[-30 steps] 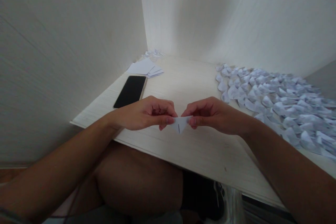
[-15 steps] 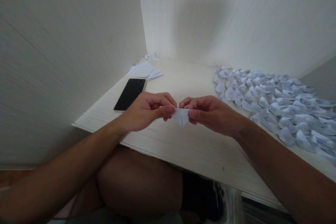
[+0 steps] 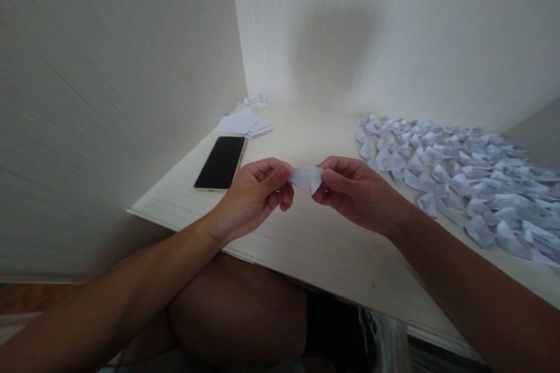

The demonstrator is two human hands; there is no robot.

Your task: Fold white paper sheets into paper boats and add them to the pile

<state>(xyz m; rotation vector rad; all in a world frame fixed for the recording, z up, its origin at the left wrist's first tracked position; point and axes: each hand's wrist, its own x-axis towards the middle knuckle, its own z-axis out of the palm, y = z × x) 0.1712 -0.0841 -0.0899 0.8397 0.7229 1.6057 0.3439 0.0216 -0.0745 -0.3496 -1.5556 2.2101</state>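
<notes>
A small folded white paper (image 3: 308,178) is stretched between my two hands above the table, its pointed part hanging downward. My left hand (image 3: 258,192) pinches its left end between thumb and fingers. At the other end, my right hand (image 3: 354,189) grips the paper the same way, with the fingertips partly behind it. A crease runs down the paper near its point. Parts of both ends are hidden under my fingers.
A dark-screened phone (image 3: 220,162) lies left on the white table (image 3: 297,245). Behind it are flat paper sheets (image 3: 240,122) and small paper bits (image 3: 259,100). Many folded paper boats (image 3: 464,169) crowd the right side. Walls close off the left and back.
The folded paper has moved slightly up and to the right, and more of its width shows. My hands have moved a little apart, still pinching both ends.
</notes>
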